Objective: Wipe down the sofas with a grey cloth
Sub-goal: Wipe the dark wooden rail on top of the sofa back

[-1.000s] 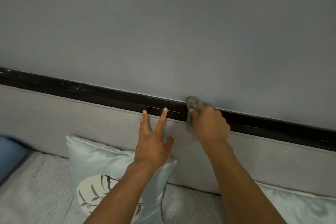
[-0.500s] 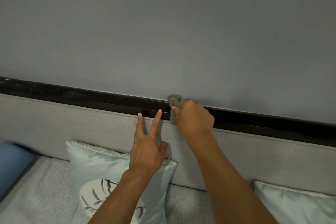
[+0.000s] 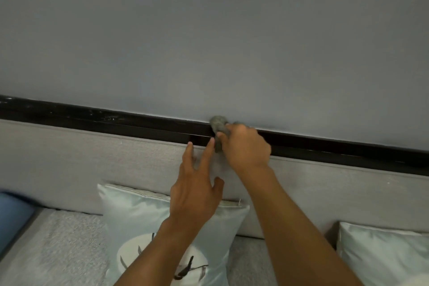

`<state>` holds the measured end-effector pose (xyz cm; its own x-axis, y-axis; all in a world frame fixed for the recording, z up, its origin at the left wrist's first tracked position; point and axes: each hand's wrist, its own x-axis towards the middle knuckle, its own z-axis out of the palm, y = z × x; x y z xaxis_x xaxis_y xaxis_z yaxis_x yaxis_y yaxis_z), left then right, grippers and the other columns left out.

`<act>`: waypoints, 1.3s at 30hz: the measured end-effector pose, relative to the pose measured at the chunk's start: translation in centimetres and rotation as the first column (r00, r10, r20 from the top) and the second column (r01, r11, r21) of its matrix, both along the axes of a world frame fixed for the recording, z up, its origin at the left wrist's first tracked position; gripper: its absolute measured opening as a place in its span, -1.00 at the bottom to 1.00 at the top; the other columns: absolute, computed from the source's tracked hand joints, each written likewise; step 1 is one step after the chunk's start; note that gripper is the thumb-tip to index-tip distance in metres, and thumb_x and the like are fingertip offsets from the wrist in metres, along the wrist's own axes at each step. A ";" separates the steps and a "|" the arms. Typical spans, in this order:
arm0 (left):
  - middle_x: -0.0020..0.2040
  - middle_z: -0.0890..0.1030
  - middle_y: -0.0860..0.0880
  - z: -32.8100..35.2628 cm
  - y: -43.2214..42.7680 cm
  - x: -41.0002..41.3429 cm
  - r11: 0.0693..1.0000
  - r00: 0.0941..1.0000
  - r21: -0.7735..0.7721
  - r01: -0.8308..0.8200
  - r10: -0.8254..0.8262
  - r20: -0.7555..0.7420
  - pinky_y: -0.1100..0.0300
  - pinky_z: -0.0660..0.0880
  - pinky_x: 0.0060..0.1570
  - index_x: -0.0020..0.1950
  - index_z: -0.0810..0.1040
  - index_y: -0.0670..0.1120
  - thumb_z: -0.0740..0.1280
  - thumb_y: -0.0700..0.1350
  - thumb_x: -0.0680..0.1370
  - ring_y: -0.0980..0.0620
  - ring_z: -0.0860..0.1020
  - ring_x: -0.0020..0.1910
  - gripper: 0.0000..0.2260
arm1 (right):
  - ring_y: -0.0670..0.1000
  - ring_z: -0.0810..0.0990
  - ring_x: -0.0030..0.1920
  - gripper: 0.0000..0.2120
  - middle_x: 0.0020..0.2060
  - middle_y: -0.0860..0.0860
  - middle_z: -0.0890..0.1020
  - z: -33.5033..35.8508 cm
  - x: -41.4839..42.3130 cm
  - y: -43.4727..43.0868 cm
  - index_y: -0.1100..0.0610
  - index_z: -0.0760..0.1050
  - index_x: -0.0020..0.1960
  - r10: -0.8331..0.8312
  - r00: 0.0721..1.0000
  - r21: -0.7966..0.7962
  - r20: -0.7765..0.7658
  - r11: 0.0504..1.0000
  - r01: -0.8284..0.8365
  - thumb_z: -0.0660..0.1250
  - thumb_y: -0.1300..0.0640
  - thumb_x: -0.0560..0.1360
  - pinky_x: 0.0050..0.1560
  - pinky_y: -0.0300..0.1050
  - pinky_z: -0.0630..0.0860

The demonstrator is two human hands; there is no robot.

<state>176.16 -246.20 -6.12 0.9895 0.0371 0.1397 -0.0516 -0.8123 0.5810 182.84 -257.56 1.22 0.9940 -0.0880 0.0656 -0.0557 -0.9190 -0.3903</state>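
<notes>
The grey sofa's backrest (image 3: 92, 160) runs across the view, topped by a glossy black rail (image 3: 116, 123) against the wall. My right hand (image 3: 246, 146) grips a bunched grey cloth (image 3: 219, 126) and presses it onto the rail's top edge. My left hand (image 3: 197, 183) lies just to its left with two straight fingers touching the backrest fabric below the rail, the other fingers loosely bent. It holds nothing. Dust specks show on the rail to the left.
A pale blue satin cushion (image 3: 139, 220) with a leaf print leans on the backrest under my left arm. A second pale cushion (image 3: 383, 253) sits at the lower right. A blue cushion (image 3: 14, 213) lies at the far left on the textured seat (image 3: 58, 251). Grey wall (image 3: 209, 42) above.
My right hand has slid the cloth leftward along the black rail. My left hand has shifted slightly left with it, staying on the backrest.
</notes>
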 end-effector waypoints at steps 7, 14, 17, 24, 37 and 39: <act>0.65 -0.33 -0.02 -0.2 8.6 1.2 0.998 0.998 -0.015 0.055 -0.055 -0.011 -0.03 0.54 0.28 0.54 -0.32 0.39 0.31 0.10 0.62 -0.14 -0.04 0.65 -0.17 | 0.26 0.55 0.20 -0.57 0.25 0.16 0.57 0.0 -2.3 -1.9 -0.10 0.44 0.42 -0.338 0.940 0.049 -0.041 0.939 0.339 0.19 -0.20 0.61 0.06 0.07 0.48; 0.62 -0.40 -0.10 -0.6 12.4 1.9 1.000 0.999 -0.007 0.008 -0.008 -0.044 -0.12 0.45 0.38 0.60 -0.29 0.34 0.34 0.09 0.60 -0.19 -0.16 0.65 -0.14 | 0.26 0.57 0.18 -0.55 0.21 0.16 0.58 -0.2 -1.0 6.6 -0.14 0.38 0.45 -0.190 0.979 0.001 -0.069 0.982 0.190 0.15 -0.25 0.62 0.07 0.05 0.48; 0.61 -0.43 -0.10 -0.3 13.5 1.8 0.999 0.998 -0.045 -0.009 0.006 -0.068 0.07 0.54 0.24 0.59 -0.30 0.36 0.34 0.06 0.62 -0.21 -0.09 0.65 -0.14 | 0.24 0.59 0.16 -0.55 0.17 0.15 0.60 0.0 -1.8 4.0 -0.14 0.41 0.43 -0.291 0.953 -0.021 -0.077 0.957 0.291 0.14 -0.27 0.61 -0.02 0.03 0.45; 0.51 -0.60 -0.12 -0.4 13.5 2.1 0.998 0.985 -0.052 0.047 -0.055 -0.161 0.14 0.43 0.32 0.54 -0.38 0.37 0.34 0.00 0.64 -0.20 -0.31 0.62 -0.10 | 0.24 0.58 0.19 -0.54 0.22 0.17 0.57 -0.6 -1.4 10.3 -0.19 0.25 0.53 -0.161 0.983 0.048 -0.093 0.985 0.166 0.07 -0.22 0.65 0.09 0.06 0.49; 0.52 -0.59 -0.14 0.6 13.4 2.3 0.989 0.958 0.141 0.055 -0.012 -0.287 0.11 0.54 0.22 0.44 -0.54 0.41 0.26 0.15 0.62 -0.16 -0.20 0.65 -0.10 | 0.22 0.58 0.17 -0.55 0.23 0.14 0.59 -1.7 -1.4 6.6 -0.24 0.25 0.52 -0.155 0.986 0.159 -0.054 0.974 0.162 0.05 -0.24 0.64 0.09 0.05 0.50; 0.53 -0.58 -0.14 0.6 13.4 2.4 0.987 0.955 0.154 0.052 -0.004 -0.297 0.12 0.52 0.21 0.40 -0.54 0.43 0.27 0.16 0.62 -0.14 -0.18 0.66 -0.10 | 0.22 0.58 0.19 -0.54 0.24 0.13 0.59 -1.7 -1.0 10.5 -0.23 0.20 0.54 -0.018 0.998 0.167 -0.059 0.986 0.027 0.05 -0.21 0.65 0.10 0.04 0.50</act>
